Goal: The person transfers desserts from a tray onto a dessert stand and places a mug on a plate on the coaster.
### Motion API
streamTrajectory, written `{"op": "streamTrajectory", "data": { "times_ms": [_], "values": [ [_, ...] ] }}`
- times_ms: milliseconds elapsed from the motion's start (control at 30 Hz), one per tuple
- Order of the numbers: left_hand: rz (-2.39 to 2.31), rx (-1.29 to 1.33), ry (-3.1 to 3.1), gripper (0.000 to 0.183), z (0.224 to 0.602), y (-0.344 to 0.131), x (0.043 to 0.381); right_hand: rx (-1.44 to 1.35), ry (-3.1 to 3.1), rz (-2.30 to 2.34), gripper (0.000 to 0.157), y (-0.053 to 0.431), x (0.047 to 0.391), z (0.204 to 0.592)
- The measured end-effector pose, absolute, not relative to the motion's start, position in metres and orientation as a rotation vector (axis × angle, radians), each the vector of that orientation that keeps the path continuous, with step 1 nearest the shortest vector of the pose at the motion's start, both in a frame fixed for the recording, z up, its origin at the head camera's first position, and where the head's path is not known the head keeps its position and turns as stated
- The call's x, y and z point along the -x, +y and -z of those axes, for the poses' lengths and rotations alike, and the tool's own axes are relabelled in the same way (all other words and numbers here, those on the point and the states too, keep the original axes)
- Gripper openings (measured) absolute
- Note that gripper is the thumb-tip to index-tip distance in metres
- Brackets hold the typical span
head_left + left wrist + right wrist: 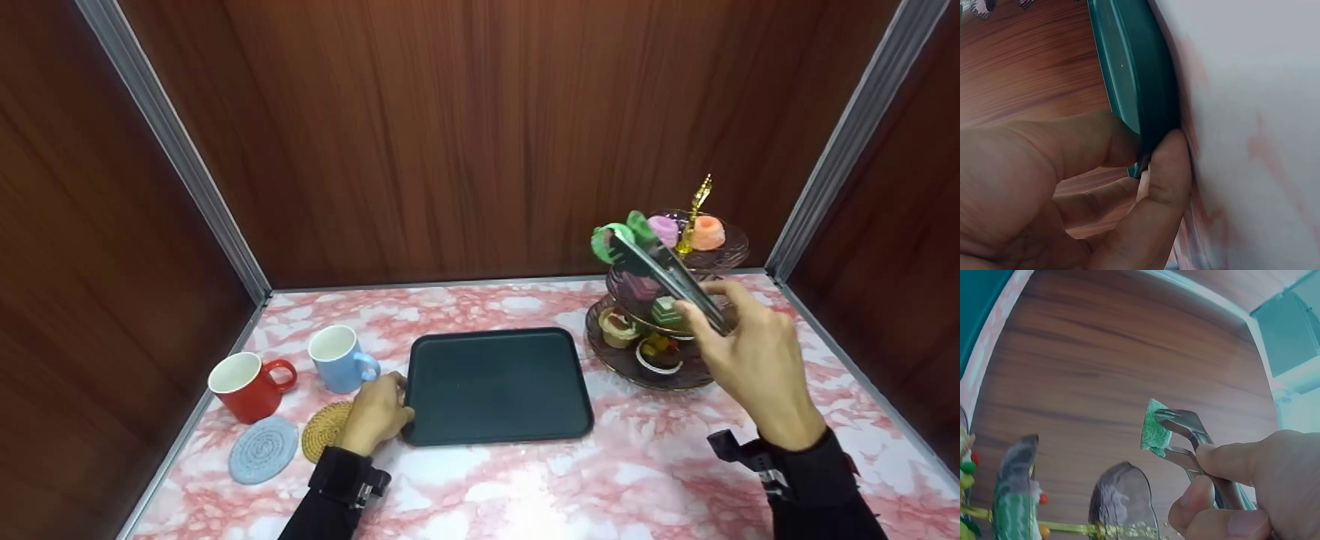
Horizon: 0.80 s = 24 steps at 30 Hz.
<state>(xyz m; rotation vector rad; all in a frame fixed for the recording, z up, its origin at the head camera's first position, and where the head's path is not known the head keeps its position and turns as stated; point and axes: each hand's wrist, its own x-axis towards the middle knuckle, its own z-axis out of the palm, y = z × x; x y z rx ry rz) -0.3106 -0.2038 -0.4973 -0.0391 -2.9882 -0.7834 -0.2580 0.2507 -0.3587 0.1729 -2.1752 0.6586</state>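
Note:
At its left edge, the dark green tray (pixel 499 390) is pinched between the thumb and fingers of my left hand (pixel 379 409). The left wrist view shows the fingertips at the rim of the tray (pixel 1157 73), which lies on the table. My right hand (pixel 757 360) grips metal tongs (pixel 671 277), raised in front of the tiered stand (pixel 726 259). Between the tong tips is a small green cake (pixel 611 244), seen clear of the stand in the right wrist view, where the green cake (pixel 1154 427) sits in the prongs.
On the stand are a purple cake (pixel 662 231), an orange cake (pixel 708 233), and several pastries lower down. To the left stand a red mug (pixel 251 394) and a blue mug (pixel 337 367). Before them lie a grey coaster (pixel 262 450) and a tan coaster (pixel 322 431), partly under my left hand.

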Motion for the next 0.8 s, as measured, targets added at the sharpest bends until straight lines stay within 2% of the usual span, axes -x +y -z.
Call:
{"op": "streamTrajectory", "data": {
  "times_ms": [800],
  "values": [
    [0.786,0.050,-2.961,0.043,0.497,-0.205,0.310,0.137,-2.159,-0.485,0.039,0.276,0.243,0.345]
  ]
}}
